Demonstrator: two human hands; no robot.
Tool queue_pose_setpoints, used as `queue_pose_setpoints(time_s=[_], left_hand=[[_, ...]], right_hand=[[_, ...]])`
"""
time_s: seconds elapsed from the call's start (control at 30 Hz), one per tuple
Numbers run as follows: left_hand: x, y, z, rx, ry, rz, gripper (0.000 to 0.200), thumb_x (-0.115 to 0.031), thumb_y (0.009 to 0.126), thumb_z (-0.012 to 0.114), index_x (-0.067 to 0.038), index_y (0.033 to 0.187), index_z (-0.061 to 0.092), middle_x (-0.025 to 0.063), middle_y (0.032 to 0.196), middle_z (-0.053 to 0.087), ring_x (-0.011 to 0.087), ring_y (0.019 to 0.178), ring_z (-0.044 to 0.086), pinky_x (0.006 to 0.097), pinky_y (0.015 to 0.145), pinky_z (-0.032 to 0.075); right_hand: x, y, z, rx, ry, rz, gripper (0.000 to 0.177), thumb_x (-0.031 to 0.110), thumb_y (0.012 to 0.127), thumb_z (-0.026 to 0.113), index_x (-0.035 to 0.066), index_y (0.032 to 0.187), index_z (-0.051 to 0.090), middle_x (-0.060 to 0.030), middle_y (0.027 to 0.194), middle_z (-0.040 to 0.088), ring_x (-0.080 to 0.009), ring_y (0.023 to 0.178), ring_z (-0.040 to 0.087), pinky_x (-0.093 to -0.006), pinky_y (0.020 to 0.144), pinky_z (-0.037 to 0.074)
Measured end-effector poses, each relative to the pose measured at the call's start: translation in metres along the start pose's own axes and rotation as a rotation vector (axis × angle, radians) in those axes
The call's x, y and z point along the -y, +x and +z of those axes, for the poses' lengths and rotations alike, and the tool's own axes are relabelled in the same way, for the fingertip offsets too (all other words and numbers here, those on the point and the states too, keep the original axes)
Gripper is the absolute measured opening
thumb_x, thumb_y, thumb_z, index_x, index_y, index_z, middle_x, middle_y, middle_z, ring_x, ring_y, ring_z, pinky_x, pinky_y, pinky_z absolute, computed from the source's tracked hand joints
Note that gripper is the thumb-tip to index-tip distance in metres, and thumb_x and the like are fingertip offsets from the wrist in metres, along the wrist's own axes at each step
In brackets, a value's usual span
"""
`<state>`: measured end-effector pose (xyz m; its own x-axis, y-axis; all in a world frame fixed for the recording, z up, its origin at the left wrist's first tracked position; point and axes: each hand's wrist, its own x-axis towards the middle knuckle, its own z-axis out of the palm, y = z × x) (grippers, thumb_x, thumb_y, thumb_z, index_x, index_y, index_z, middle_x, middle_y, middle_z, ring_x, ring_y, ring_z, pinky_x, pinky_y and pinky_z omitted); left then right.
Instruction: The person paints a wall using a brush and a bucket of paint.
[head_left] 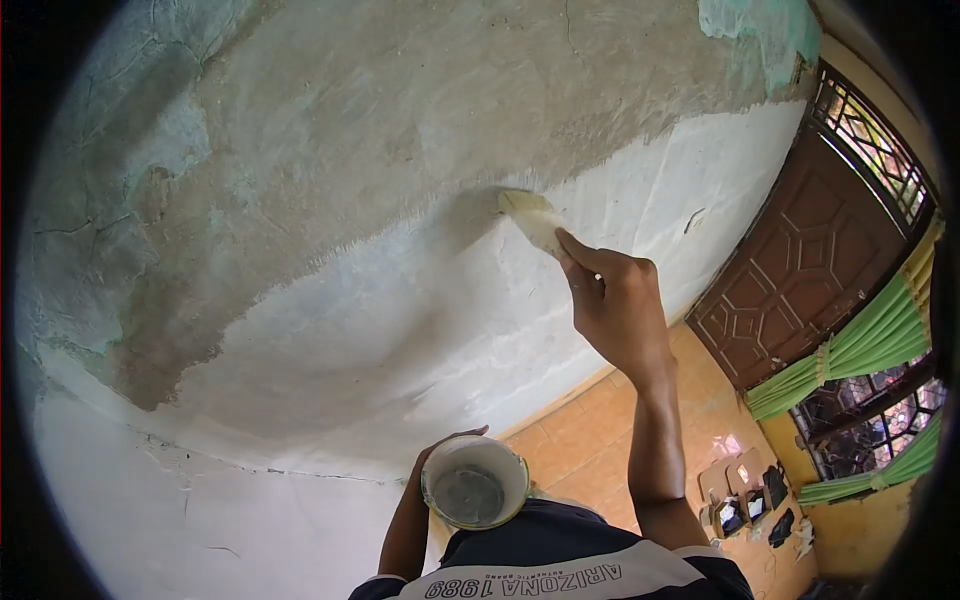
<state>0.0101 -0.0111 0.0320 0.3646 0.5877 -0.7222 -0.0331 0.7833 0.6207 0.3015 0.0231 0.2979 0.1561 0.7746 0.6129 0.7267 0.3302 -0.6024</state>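
My right hand [620, 300] is closed around the handle of a paintbrush [533, 217]. The brush is smeared white, and its pale yellowish bristles touch the wall [400, 130] along the border between bare grey plaster and a white coated band. Close to my body, my left hand [432, 450] holds a small white bucket [512, 470] from its outer side, with most of the fingers hidden behind it. Inside the bucket, greyish-white paint [470, 496] covers the bottom.
A brown panelled door [800, 240] stands at the right, next to green curtains [860, 360] over a barred window. Boxes and dark items [745, 505] lie on the orange tiled floor [575, 440]. Patches of old green paint [765, 35] cling to the upper wall.
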Motion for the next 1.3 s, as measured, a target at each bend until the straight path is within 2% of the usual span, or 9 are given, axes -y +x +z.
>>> queue_pose_setpoints(time_s=[0.1,0.3,0.37,0.47,0.67,0.77,0.93,1.17,1.3], left_hand=[[0.003,-0.006,0.003,0.059,0.007,0.089,0.038,-0.011,0.104,0.065,-0.007,0.142,0.069,0.0085,0.126,0.075,0.0163,0.106,0.073,0.0344,0.096,0.060],[0.002,0.001,0.004,-0.079,0.016,-0.043,0.036,-0.014,0.103,0.069,-0.007,0.139,0.071,0.0086,0.122,0.076,0.0161,0.103,0.074,0.0341,0.094,0.061],[0.019,0.007,-0.010,0.067,0.006,0.210,0.034,-0.016,0.102,0.073,-0.007,0.135,0.074,0.0082,0.118,0.077,0.0158,0.101,0.074,0.0342,0.093,0.061],[0.013,0.002,-0.006,0.116,-0.075,0.175,0.034,-0.016,0.102,0.072,-0.007,0.134,0.074,0.0083,0.117,0.077,0.0160,0.100,0.074,0.0344,0.092,0.061],[0.026,0.006,-0.014,0.111,0.020,0.331,0.036,-0.013,0.104,0.067,-0.006,0.140,0.070,0.0093,0.120,0.076,0.0174,0.100,0.074,0.0344,0.092,0.062],[0.020,0.005,-0.011,0.057,-0.033,0.181,0.036,-0.013,0.104,0.067,-0.005,0.140,0.070,0.0095,0.121,0.076,0.0174,0.100,0.074,0.0341,0.092,0.062],[0.026,0.002,-0.013,0.083,-0.030,0.266,0.035,-0.013,0.104,0.068,-0.006,0.138,0.071,0.0092,0.120,0.077,0.0169,0.100,0.074,0.0340,0.092,0.062],[0.036,0.007,-0.024,0.127,-0.075,0.345,0.035,-0.011,0.103,0.068,-0.004,0.138,0.071,0.0089,0.120,0.076,0.0169,0.099,0.075,0.0346,0.091,0.063],[0.030,0.001,-0.019,0.101,-0.109,0.291,0.037,-0.011,0.103,0.067,-0.003,0.139,0.069,0.0094,0.124,0.076,0.0171,0.102,0.075,0.0353,0.093,0.063]], right_hand=[[-0.011,-0.001,0.024,0.040,-0.005,0.001,0.026,0.003,0.098,0.068,0.000,0.122,0.077,-0.0285,0.078,0.066,-0.0399,0.065,0.067,-0.0439,0.061,0.050],[-0.007,-0.004,0.005,0.022,0.067,0.016,0.026,0.001,0.096,0.070,-0.002,0.121,0.077,-0.0300,0.081,0.068,-0.0420,0.066,0.068,-0.0411,0.062,0.052],[-0.015,-0.003,0.016,0.019,0.077,-0.002,0.025,0.002,0.096,0.070,-0.002,0.120,0.077,-0.0303,0.082,0.068,-0.0419,0.066,0.068,-0.0410,0.062,0.052],[-0.013,-0.005,0.025,0.150,0.047,0.048,0.026,0.003,0.097,0.070,-0.003,0.122,0.076,-0.0306,0.083,0.068,-0.0429,0.067,0.069,-0.0415,0.062,0.052],[-0.002,-0.005,0.007,0.076,0.113,0.144,0.027,0.005,0.098,0.071,-0.001,0.124,0.076,-0.0297,0.086,0.071,-0.0359,0.062,0.069,-0.0376,0.062,0.052],[-0.022,-0.001,0.024,0.075,0.193,0.052,0.026,0.006,0.098,0.071,0.000,0.123,0.077,-0.0297,0.086,0.071,-0.0323,0.060,0.068,-0.0364,0.061,0.051],[-0.031,-0.001,0.018,0.123,0.100,0.162,0.025,0.007,0.099,0.071,0.002,0.122,0.078,-0.0293,0.084,0.071,-0.0329,0.057,0.066,-0.0351,0.059,0.051],[-0.013,0.001,0.009,0.083,0.276,0.093,0.029,0.007,0.100,0.069,0.004,0.128,0.077,-0.0178,0.066,0.065,-0.0150,0.054,0.060,-0.0346,0.058,0.052],[-0.043,0.004,0.018,0.115,0.159,0.114,0.030,0.008,0.101,0.069,0.005,0.129,0.076,-0.0188,0.070,0.069,-0.0151,0.055,0.060,-0.0340,0.060,0.053]])
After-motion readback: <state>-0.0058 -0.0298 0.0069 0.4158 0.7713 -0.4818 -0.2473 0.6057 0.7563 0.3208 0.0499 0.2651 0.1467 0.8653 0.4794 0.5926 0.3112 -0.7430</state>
